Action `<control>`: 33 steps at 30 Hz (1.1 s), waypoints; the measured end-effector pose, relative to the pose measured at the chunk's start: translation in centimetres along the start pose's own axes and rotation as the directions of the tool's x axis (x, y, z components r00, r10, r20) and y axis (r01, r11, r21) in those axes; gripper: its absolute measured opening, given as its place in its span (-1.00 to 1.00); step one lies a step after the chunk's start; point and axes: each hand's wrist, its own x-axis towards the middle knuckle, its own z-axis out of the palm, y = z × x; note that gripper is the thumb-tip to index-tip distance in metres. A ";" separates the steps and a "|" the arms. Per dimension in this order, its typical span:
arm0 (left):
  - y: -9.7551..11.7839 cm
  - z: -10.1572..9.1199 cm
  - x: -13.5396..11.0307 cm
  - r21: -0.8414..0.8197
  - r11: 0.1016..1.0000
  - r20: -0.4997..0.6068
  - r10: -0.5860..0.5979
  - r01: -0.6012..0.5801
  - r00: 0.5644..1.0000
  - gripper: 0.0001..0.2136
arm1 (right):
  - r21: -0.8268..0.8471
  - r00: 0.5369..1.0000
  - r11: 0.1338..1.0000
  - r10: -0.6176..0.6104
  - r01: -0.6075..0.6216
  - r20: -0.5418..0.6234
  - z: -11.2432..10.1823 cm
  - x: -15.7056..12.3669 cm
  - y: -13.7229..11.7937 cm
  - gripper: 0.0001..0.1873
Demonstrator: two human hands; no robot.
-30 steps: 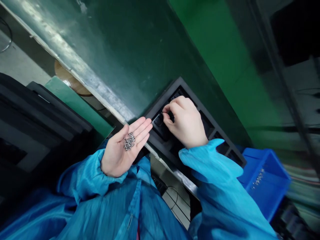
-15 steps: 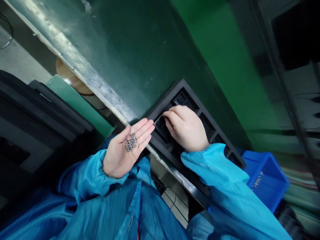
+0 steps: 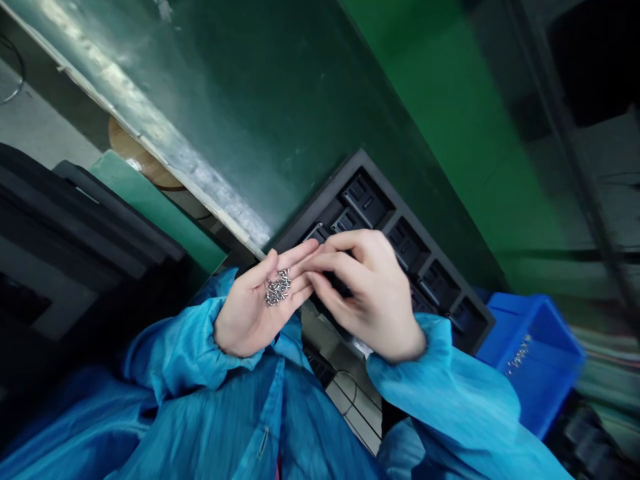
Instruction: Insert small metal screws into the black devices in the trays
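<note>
My left hand (image 3: 253, 310) lies palm up with its fingers stretched out, holding a small heap of shiny metal screws (image 3: 278, 289) in the palm. Above its fingertips is my right hand (image 3: 367, 287), back upward and fingers bent. The right thumb and index fingertips come close together against the left fingers; anything between them is too small or hidden to make out. Just beyond both hands sits a dark foam tray (image 3: 363, 159) with black rectangular parts (image 3: 367, 200) in its compartments. My right hand covers part of the tray.
The tray rests on a green worktable (image 3: 250, 120) with a worn metal edge. A blue bin (image 3: 540, 360) with small metal pieces inside stands at the right. Stacked dark foam trays (image 3: 85, 220) are at the left, near a round wooden stool (image 3: 143, 157).
My right hand has drawn back from the tray toward my left palm, uncovering more black parts. My left hand has shifted slightly right, still carrying the screws.
</note>
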 end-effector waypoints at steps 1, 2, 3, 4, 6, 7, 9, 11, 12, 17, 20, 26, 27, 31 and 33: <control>-0.3 0.1 0.0 0.006 1.000 0.013 -0.004 0.004 1.000 -0.60 | 0.029 0.999 1.000 0.001 -0.002 0.035 -0.1 0.0 -0.4 -0.90; -0.5 0.2 0.1 0.012 1.000 0.026 -0.009 0.009 1.000 -0.61 | 0.044 0.998 0.999 0.006 -0.009 0.064 -0.1 0.0 -0.5 -0.89; -0.7 0.3 0.1 0.019 1.000 0.039 -0.013 0.013 0.999 -0.61 | 0.051 0.996 0.999 0.014 -0.019 0.088 -0.1 0.0 -0.6 -0.89; -0.9 0.4 0.1 0.026 1.000 0.050 -0.018 0.017 0.999 -0.62 | 0.051 0.994 0.998 0.025 -0.030 0.108 -0.1 0.0 -0.5 -0.88; -1.1 0.5 0.3 0.038 0.999 0.055 -0.023 0.021 0.998 -0.61 | 0.043 0.990 0.998 0.034 -0.041 0.138 -0.1 -0.1 -0.2 -0.88; -1.2 0.6 0.3 0.045 0.999 0.053 -0.027 0.024 0.998 -0.61 | 0.038 0.987 0.998 0.037 -0.043 0.154 -0.2 -0.1 -0.2 -0.89; -1.3 0.7 0.5 0.052 0.998 0.050 -0.031 0.028 0.998 -0.62 | 0.033 0.983 0.998 0.038 -0.045 0.180 -0.3 -0.1 -0.1 -0.90; -1.3 0.8 0.5 0.046 0.998 0.041 -0.036 0.034 0.999 -0.63 | 0.035 0.979 0.998 0.045 -0.053 0.199 -0.4 0.0 -0.1 -0.90; -1.3 0.8 0.6 0.042 0.998 0.036 -0.039 0.038 0.999 -0.62 | 0.037 0.977 0.998 0.048 -0.057 0.208 -0.5 0.1 -0.1 -0.90; -1.4 1.0 0.7 0.044 0.997 0.025 -0.071 0.070 0.997 -0.59 | 0.053 0.970 0.997 0.049 -0.063 0.238 -0.8 0.3 0.1 -0.91; -1.4 1.0 1.0 0.037 0.997 0.041 -0.067 0.066 0.997 -0.59 | 0.105 0.971 0.992 0.045 -0.072 0.235 -0.9 0.1 0.6 -0.91; -1.6 0.9 1.8 0.010 0.995 0.028 -0.100 0.100 0.995 -0.59 | 0.184 0.978 0.980 0.041 -0.080 0.205 -1.0 -0.3 1.3 -0.84; -1.6 0.8 1.8 0.001 0.995 0.025 -0.099 0.099 0.995 -0.59 | 0.186 0.978 0.979 0.044 -0.083 0.206 -1.2 -0.3 1.4 -0.84; -1.8 0.9 1.9 -0.022 0.989 -0.043 -0.145 0.145 0.988 -0.62 | 0.100 0.992 0.992 0.069 -0.079 0.103 -2.0 -0.2 2.7 -0.88; -1.7 0.9 1.7 -0.018 0.985 -0.060 -0.170 0.170 0.984 -0.56 | -0.034 0.995 0.995 0.096 -0.097 -0.022 -2.0 -0.1 4.1 -0.91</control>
